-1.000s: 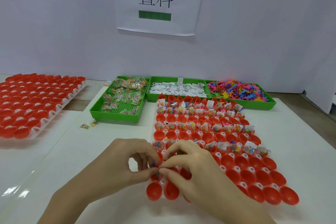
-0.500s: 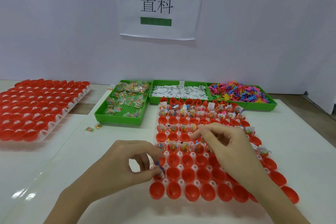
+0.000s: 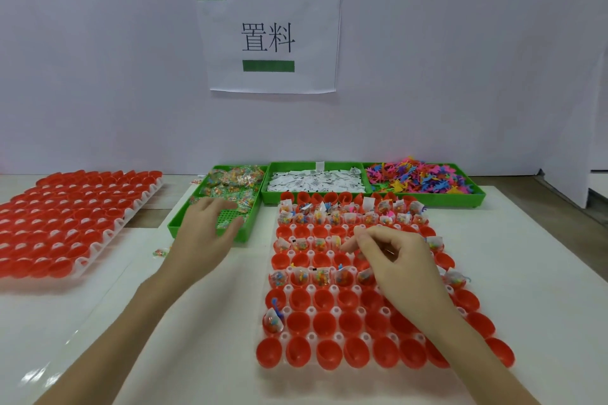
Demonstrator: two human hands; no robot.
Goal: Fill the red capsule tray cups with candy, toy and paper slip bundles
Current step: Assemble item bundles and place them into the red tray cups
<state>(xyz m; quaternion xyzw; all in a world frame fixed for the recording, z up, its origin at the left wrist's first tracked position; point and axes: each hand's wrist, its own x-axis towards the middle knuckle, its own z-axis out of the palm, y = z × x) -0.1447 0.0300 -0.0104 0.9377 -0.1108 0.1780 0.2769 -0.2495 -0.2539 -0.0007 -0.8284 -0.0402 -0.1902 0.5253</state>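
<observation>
Nearest row of the red capsule tray [image 3: 332, 357]: cups bare. Next row up, one finished bundle [image 3: 273, 319] sits in the leftmost cup, blue toy sticking out on top; the rest of that row is bare, so I judge the cup just right of it is next.

My right hand [image 3: 399, 265] hangs over mid-tray, fingers curled, tips drawn together. Cannot tell if it pinches anything; nothing shows between the tips. It covers several cups, so I don't count fills under it.

Beyond it: alternating filled and bare rows, then the far rows packed with bundles.

My left hand [image 3: 205, 233] is out over the candy tray [image 3: 177, 227], fingers spread and slack, gripping nothing, palm down above the near bare mesh. Candy packs [image 3: 233, 182] pile at the far end of that tray, so I must reach further back. One stray pack [image 3: 160, 252] lies on the white table [image 3: 513, 273] just left of that hand.

Doing it well, in my view:
- take one pack only; they're slippery film and clump
- right hand goes to the paper slips [image 3: 316, 181] and toys [image 3: 418, 176] in the far green trays; toys tangle, so lift one clear
- seat candy low so nothing tips out

Spare red tray [image 3: 65, 220] far left, untouched.
</observation>
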